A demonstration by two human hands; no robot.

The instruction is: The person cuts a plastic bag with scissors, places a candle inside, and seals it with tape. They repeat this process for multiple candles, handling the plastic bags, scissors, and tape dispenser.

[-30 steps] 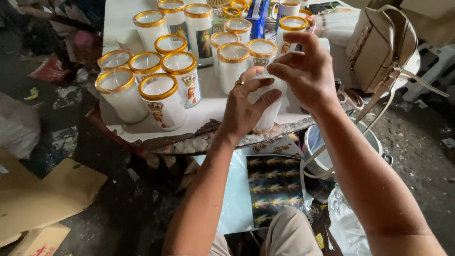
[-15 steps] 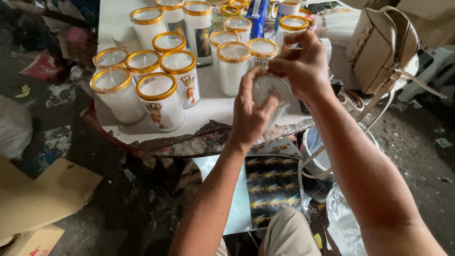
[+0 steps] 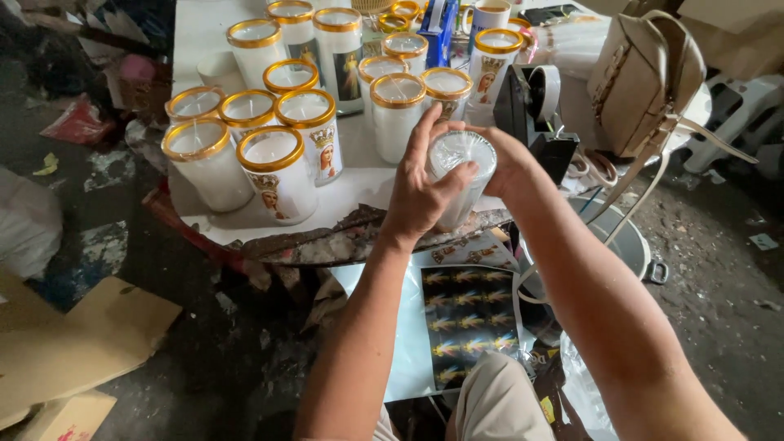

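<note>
A tall glass candle (image 3: 459,167) full of white wax, with no gold rim, stands at the near edge of the white table (image 3: 359,189). My left hand (image 3: 418,186) wraps its left side, fingers spread up the glass. My right hand (image 3: 505,159) cups its right side, thumb near the rim. Behind it stand several similar candles with gold rims (image 3: 398,113), some bearing picture labels (image 3: 279,173).
A black tape dispenser (image 3: 535,110) sits just right of my hands. A beige handbag (image 3: 645,77) stands at the table's right. A sheet of printed picture labels (image 3: 472,322) lies on my lap. Cardboard (image 3: 73,343) and litter cover the floor at left.
My right hand has come down from above the candle's top to its right side, uncovering the tape dispenser behind. My left hand kept its hold on the glass.
</note>
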